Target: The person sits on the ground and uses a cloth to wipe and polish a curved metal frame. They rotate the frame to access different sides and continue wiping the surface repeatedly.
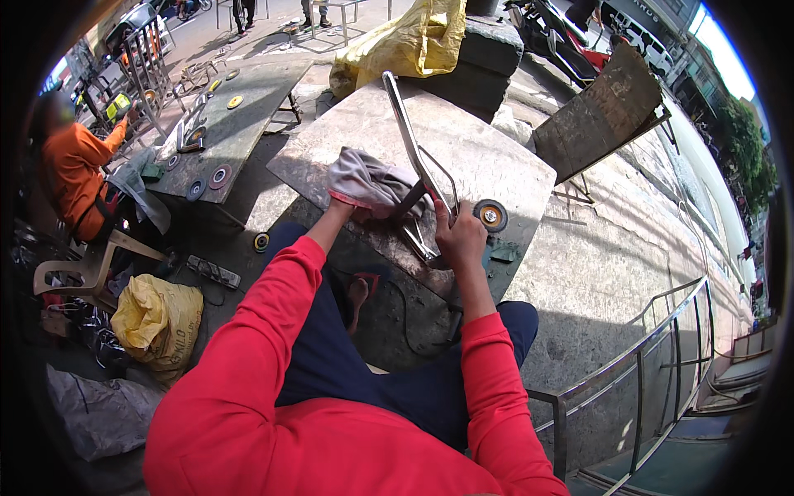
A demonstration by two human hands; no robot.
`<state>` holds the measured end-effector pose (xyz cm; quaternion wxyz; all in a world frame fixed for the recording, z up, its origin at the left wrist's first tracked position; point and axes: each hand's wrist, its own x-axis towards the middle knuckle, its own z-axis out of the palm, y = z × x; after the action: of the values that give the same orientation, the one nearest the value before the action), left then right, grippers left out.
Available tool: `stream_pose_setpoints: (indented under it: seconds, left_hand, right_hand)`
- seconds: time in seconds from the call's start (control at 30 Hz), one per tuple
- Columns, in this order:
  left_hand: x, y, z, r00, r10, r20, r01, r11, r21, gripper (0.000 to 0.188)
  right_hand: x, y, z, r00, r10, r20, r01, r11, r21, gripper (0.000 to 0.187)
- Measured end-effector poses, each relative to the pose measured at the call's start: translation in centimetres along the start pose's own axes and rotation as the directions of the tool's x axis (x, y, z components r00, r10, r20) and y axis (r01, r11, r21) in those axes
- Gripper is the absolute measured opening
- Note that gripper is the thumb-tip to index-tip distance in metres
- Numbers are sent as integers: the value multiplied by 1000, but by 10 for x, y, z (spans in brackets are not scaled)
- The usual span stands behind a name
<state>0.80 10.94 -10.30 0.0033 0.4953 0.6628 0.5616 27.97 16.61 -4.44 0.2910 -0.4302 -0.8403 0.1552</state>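
A shiny bent metal tube frame (403,124) rests at a slant over the worn wooden board (314,149) in front of me. My right hand (461,237) is closed around the lower part of this frame, near its dark inner piece. My left hand (343,208) is at the frame's left side, bunched in a grey cloth (372,178) with a reddish edge; the cloth covers its fingers. Just right of my right hand lies a round abrasive disc (490,217) with a dark rim and tan middle. Beside it is a green scouring pad (503,250).
At left, a person in orange (78,169) sits by a second board table (248,99) holding several discs. A yellow sack (159,322) stands near a plastic chair (83,269). A yellow cloth (405,45) lies behind my board. Metal railing (641,364) runs at lower right.
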Motion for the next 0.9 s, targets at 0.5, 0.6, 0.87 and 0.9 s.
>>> stream_pose_setpoints:
  seconds: [0.5,0.6,0.87,0.9]
  left_hand:
    - [-24,39,74,840,517,162,-440,826,-352,16]
    - [-30,27,75,811,487,326,-500,865,-46,15]
    - [-61,-72,73,605,174,777,666,425,-613,22]
    - [-59,-80,76,595,171,785,684,406,-607,20]
  right_hand:
    - [1,2,3,999,22,-29,-20,998,64,44]
    - [5,2,4,999,10,-53,-10,1000,8,43]
    - [4,2,3,999,41,-31,-39,999,35,43]
    - [5,2,3,999,52,-7,-52,998,32,43]
